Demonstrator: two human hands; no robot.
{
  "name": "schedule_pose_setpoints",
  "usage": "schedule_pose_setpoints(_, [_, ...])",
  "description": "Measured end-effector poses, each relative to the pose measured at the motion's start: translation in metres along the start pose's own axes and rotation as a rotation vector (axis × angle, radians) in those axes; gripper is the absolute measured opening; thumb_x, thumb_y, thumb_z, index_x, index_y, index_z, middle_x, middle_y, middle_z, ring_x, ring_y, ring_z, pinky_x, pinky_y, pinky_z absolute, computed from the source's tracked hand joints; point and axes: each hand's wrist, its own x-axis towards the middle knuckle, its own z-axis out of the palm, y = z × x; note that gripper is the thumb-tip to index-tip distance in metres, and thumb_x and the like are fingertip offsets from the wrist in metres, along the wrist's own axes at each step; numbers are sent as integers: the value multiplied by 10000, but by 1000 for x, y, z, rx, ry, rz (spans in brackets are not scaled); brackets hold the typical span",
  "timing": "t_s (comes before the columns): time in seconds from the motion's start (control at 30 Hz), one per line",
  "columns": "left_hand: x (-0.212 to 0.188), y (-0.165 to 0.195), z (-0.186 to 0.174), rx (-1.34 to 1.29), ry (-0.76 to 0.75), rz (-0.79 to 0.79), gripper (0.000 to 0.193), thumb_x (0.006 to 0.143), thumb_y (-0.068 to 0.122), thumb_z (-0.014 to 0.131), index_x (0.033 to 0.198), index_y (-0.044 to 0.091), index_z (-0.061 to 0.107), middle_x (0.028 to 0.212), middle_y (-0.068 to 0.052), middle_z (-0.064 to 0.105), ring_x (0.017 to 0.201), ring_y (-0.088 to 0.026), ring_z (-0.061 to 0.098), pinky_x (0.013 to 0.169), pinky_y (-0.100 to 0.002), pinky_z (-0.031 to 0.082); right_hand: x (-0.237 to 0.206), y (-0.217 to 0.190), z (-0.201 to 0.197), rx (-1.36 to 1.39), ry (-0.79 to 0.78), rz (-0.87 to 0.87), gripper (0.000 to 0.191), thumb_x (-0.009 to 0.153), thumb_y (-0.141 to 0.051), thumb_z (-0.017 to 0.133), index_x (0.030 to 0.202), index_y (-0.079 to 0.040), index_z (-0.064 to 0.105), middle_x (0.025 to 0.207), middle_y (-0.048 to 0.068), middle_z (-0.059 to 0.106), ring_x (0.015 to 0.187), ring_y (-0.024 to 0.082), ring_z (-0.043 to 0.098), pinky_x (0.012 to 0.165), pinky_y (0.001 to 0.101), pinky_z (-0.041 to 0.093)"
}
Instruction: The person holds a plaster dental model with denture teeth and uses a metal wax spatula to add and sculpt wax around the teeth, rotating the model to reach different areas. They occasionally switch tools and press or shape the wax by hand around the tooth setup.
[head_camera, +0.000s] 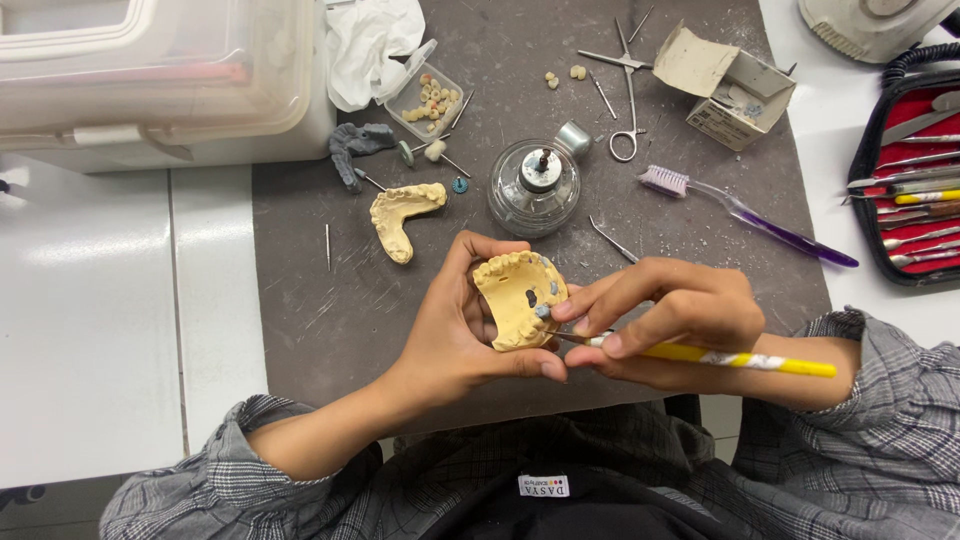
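Observation:
My left hand (455, 335) grips a yellow plaster dental cast (515, 300), holding it upright over the grey mat, thumb under its lower edge. Grey patches of material sit on the cast's right side. My right hand (665, 315) holds a yellow-handled tool (735, 360) like a pen, its tip touching the cast beside the grey patches. Both sleeves are grey plaid.
A second plaster cast (402, 215) lies on the grey mat (330, 310), near a glass spirit lamp (535, 185), purple toothbrush (760, 222), scissors-like forceps (626, 100), small open cardboard box (728, 88), tray of small teeth (428, 100), plastic bin (160, 70) and red instrument case (915, 190).

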Motion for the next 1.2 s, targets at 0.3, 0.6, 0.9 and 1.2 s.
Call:
schedule_pose_setpoints(0.3, [2, -5, -9, -82, -153, -83, 1060, 790, 727, 736, 1462, -8, 373, 1200, -120, 641, 897, -178, 677, 847, -435, 671, -5, 3, -9, 47, 111, -6, 337, 876, 12, 791, 1082, -58, 534, 1114, 201, 695, 1058, 294, 771, 903, 379, 704])
schedule_pose_setpoints(0.6, [-3, 9, -6, -33, -171, -94, 1064, 820, 838, 638, 1419, -9, 403, 1298, -148, 602, 1135, -202, 639, 967, -370, 573, -7, 6, -27, 16, 158, 247, 250, 934, 78, 700, 1048, 1, 491, 1116, 245, 705, 977, 228, 776, 828, 313, 701])
schedule_pose_setpoints(0.9, [-1, 9, -6, -112, -127, -128, 877, 905, 783, 554, 1389, 62, 430, 1212, -162, 634, 1096, -220, 646, 943, -374, 529, -9, 18, -32, 154, 179, 416, 305, 867, 8, 818, 813, -54, 525, 900, 152, 699, 679, 96, 667, 577, 169, 558])
schedule_pose_setpoints(1.2, [0, -7, -16, -122, -15, -187, 952, 896, 892, 319, 1135, 8, 579, 1008, -121, 640, 942, -210, 661, 849, -355, 535, -6, 22, -30, 266, 103, 365, 252, 915, 72, 744, 942, -8, 507, 1022, 179, 631, 821, 155, 696, 753, 292, 694])
